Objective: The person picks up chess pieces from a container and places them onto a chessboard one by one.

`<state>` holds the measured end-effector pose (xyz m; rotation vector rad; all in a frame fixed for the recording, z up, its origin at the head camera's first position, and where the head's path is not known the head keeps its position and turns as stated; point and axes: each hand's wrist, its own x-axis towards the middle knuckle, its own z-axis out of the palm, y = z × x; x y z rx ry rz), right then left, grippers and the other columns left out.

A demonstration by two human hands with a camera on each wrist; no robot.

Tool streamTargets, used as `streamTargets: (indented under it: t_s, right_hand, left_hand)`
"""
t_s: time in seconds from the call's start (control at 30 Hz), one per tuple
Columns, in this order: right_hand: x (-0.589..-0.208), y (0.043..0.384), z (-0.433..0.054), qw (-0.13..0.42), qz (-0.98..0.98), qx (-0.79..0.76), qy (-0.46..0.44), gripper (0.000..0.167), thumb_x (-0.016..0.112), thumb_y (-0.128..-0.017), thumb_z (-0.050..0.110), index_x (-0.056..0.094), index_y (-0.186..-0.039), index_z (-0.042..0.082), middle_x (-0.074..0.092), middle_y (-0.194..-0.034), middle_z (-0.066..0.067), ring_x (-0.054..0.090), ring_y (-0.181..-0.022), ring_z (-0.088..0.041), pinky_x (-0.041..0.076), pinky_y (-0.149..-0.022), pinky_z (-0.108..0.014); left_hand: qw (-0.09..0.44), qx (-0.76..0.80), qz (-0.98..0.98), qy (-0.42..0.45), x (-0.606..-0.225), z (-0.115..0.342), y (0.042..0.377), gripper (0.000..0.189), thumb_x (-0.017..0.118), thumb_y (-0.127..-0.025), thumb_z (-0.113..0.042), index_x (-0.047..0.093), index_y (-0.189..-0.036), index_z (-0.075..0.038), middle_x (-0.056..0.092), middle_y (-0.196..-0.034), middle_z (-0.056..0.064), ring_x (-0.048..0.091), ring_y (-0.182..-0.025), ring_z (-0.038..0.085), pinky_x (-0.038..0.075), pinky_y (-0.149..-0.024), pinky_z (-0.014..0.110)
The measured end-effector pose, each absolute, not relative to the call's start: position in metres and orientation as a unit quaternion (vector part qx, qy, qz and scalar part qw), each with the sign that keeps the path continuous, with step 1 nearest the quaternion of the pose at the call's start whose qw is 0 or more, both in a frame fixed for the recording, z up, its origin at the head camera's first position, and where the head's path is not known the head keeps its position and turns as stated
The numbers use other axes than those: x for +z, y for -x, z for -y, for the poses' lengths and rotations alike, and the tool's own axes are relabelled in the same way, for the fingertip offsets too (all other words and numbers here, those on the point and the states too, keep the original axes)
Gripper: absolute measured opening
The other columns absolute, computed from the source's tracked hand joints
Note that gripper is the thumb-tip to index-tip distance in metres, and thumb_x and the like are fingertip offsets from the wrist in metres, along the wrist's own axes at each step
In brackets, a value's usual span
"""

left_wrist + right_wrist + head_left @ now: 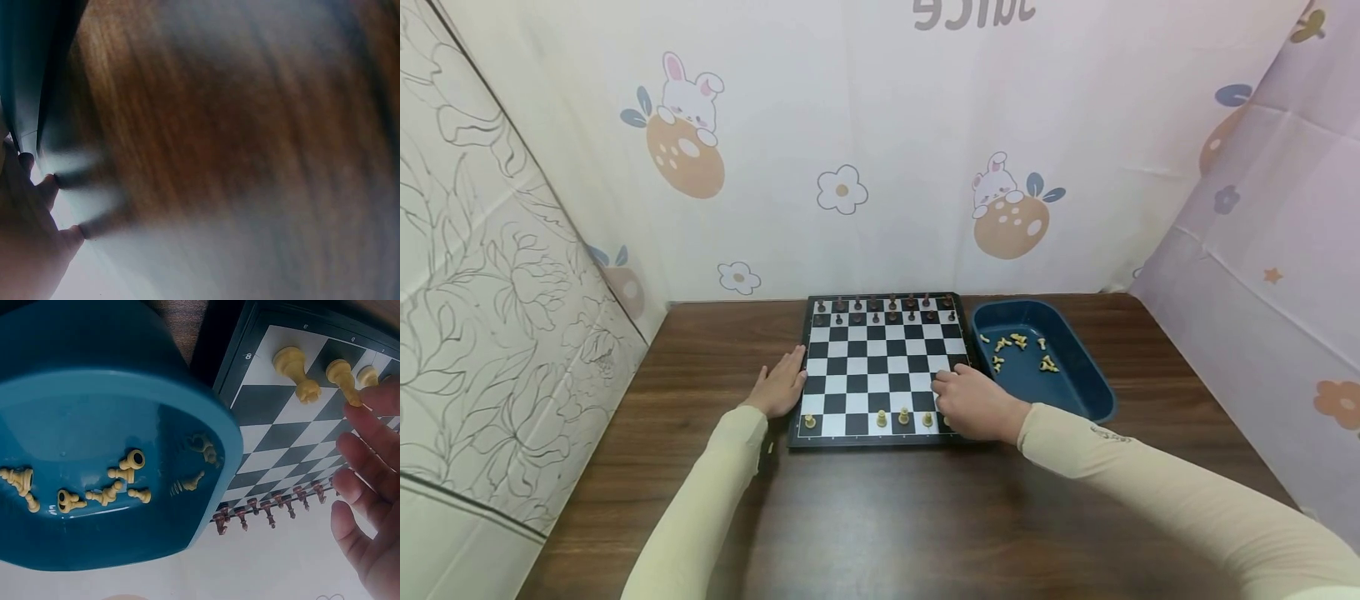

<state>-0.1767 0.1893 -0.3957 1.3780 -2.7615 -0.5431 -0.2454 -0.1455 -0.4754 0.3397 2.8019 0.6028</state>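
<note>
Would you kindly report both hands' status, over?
Left hand at black-and-white checkered chessboard's edge; right hand pinching pale-yellow chess piece; blue rectangular tray alongside, nothing blocking.

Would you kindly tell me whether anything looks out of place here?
One gap looks odd: on the chessboard, two bare squares part the near-left yellow chess piece from the next yellow piece, whereas both rows of dark red chessmen look full. Nothing looks spilled or damaged.

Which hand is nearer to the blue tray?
Right. The right hand is beside the blue tray; the left hand is across the chessboard, at its left edge.
</note>
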Motion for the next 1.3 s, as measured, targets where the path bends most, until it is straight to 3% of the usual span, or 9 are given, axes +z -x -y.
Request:
streamTargets:
  t_s: [0.4, 0.87, 1.0, 1.17, 1.3]
  right_hand:
    - [-0.388, 0.179, -0.194, 0.019, 0.884, -0.173, -0.434, 0.024, 0.076, -0.080, 0.033, 0.077, -0.090, 0.011, 0.068, -0.095, -0.003, 0.055, -0.082, -0.017, 0.046, -0.067, -0.031]
    - [-0.364, 0.206, -0.232, 0.067, 0.906, -0.175, -0.378, 0.014, 0.075, -0.079, 0.021, 0.075, -0.083, 0.008, 0.065, -0.087, -0.006, 0.050, -0.073, -0.020, 0.041, -0.058, -0.029]
    - [-0.360, 0.218, -0.250, 0.084, 0.913, -0.159, -0.367, 0.009, 0.074, -0.077, 0.015, 0.071, -0.073, 0.007, 0.061, -0.077, -0.005, 0.047, -0.067, -0.020, 0.038, -0.054, -0.030]
    - [-0.359, 0.236, -0.275, 0.099, 0.924, -0.133, -0.345, 0.020, 0.069, -0.075, 0.006, 0.061, -0.058, 0.010, 0.051, -0.066, -0.003, 0.045, -0.064, -0.022, 0.039, -0.053, -0.034]
    - [-0.360, 0.248, -0.293, 0.092, 0.936, -0.115, -0.319, 0.022, 0.067, -0.075, 0.002, 0.059, -0.056, 0.011, 0.049, -0.064, -0.003, 0.046, -0.066, -0.023, 0.042, -0.055, -0.038]
  left_hand:
    - [0.123, 0.210, -0.964, -0.110, -0.477, 0.144, 0.244, 0.058, 0.028, -0.104, -0.029, 0.008, -0.154, -0.007, 0.010, -0.159, 0.011, 0.010, -0.144, 0.030, 0.002, -0.110, 0.061]
    - [0.126, 0.217, -0.961, -0.117, -0.478, 0.147, 0.245, 0.058, 0.026, -0.104, -0.029, 0.007, -0.154, -0.007, 0.009, -0.159, 0.011, 0.010, -0.144, 0.031, 0.002, -0.110, 0.061]
    - [0.126, 0.217, -0.961, -0.115, -0.479, 0.148, 0.246, 0.058, 0.026, -0.104, -0.030, 0.008, -0.154, -0.007, 0.009, -0.159, 0.011, 0.010, -0.144, 0.031, 0.002, -0.110, 0.062]
    - [0.126, 0.214, -0.962, -0.113, -0.479, 0.148, 0.247, 0.058, 0.026, -0.104, -0.031, 0.007, -0.154, -0.008, 0.009, -0.159, 0.010, 0.010, -0.144, 0.030, 0.001, -0.110, 0.061]
    - [0.127, 0.213, -0.962, -0.112, -0.478, 0.147, 0.246, 0.058, 0.025, -0.104, -0.031, 0.007, -0.154, -0.008, 0.009, -0.159, 0.010, 0.009, -0.144, 0.030, 0.001, -0.111, 0.060]
